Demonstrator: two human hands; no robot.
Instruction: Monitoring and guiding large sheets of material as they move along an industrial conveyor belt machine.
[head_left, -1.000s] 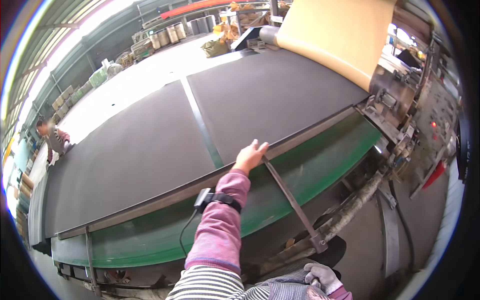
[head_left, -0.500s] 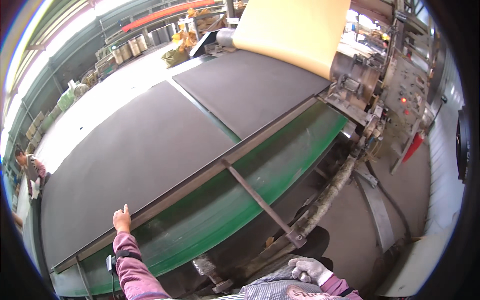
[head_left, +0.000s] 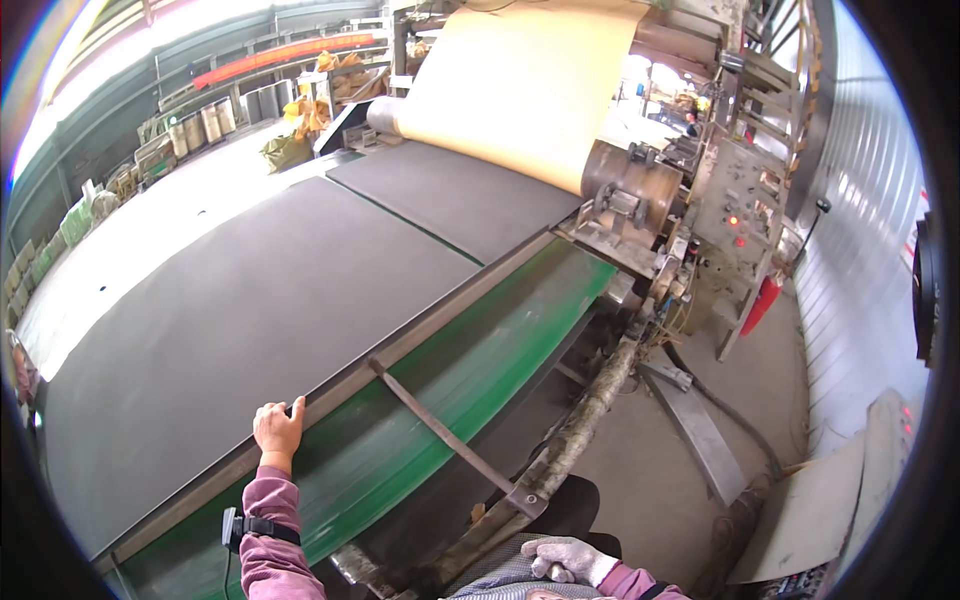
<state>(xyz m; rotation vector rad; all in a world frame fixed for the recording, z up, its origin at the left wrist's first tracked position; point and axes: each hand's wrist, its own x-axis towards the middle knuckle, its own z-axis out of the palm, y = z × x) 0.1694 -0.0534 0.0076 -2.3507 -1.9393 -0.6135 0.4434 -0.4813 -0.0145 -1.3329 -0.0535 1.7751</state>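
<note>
dark sheet at half-open, empty left hand; curled right hand, contents unclear; apron print illegible

And I've got colour on the left: dusty mauve sleeve, loose and rumpled, running down to a bare left hand! Across that forearm, a broad black strap, carrying a small boxy grey-and-black device, thin dark cable dropping away below. Over to the right hand: it sports a pale grey knitted glove, matching mauve at the cuff, then a dark band. In the middle I spot a finely patterned grey garment!
</note>
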